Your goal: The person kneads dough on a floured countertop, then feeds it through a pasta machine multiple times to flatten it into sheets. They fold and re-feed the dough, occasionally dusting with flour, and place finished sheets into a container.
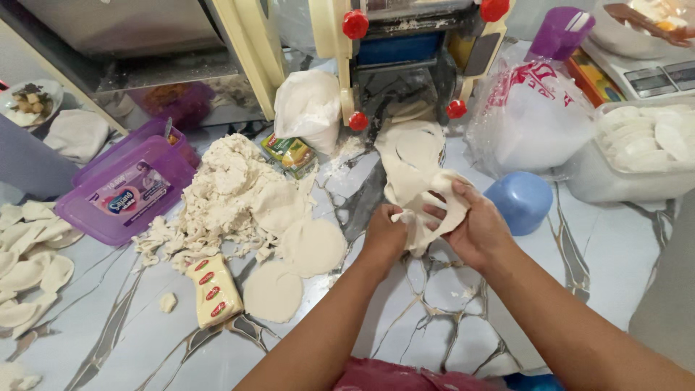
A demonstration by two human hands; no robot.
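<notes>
Both my hands hold a pale sheet of dough (411, 161) that trails out of the roller machine (405, 43) with red knobs. My left hand (384, 235) pinches the sheet's lower edge. My right hand (470, 224) grips the same sheet from the right, fingers curled under it. A big heap of torn dough scraps (232, 190) lies to the left. Two flat round dough discs (313, 246) (273, 291) rest on the marbled tabletop (449, 297) near my left forearm.
A purple plastic box (127, 192) stands at left, folded dough pieces (29, 253) beyond it. A yellow wrapped packet (212, 289) lies by the discs. A blue bowl (521, 201), a white bag of flour (532, 119) and a clear tub of dough rounds (641, 148) stand at right.
</notes>
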